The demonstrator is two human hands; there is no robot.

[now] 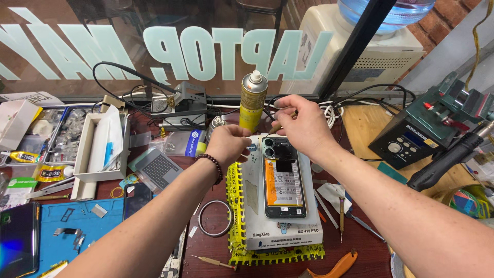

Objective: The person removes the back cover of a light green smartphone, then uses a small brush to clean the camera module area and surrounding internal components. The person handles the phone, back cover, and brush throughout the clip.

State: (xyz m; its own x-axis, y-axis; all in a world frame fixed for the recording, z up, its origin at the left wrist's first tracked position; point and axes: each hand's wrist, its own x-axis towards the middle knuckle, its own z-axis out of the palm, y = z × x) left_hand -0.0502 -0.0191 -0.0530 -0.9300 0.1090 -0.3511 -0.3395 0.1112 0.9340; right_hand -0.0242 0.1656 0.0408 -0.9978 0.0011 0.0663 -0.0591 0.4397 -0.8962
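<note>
The opened phone point(284, 177), back cover off and its orange battery showing, lay face down on a white box point(252, 206) bound with yellow tape in the middle of the bench. The left hand point(230, 143) was pinched shut on something small at the phone's top left corner — too small to name. The right hand point(303, 123) was closed round a slim tool point(278, 125), its tip angled down toward the camera end of the phone. To my eye the work wanted a steady left hand and a light, upright touch of the tool — a slip could mark the lenses or nick the battery. A yellow spray can point(253, 100) stood just behind the box, near enough to be knocked by either wrist.
</note>
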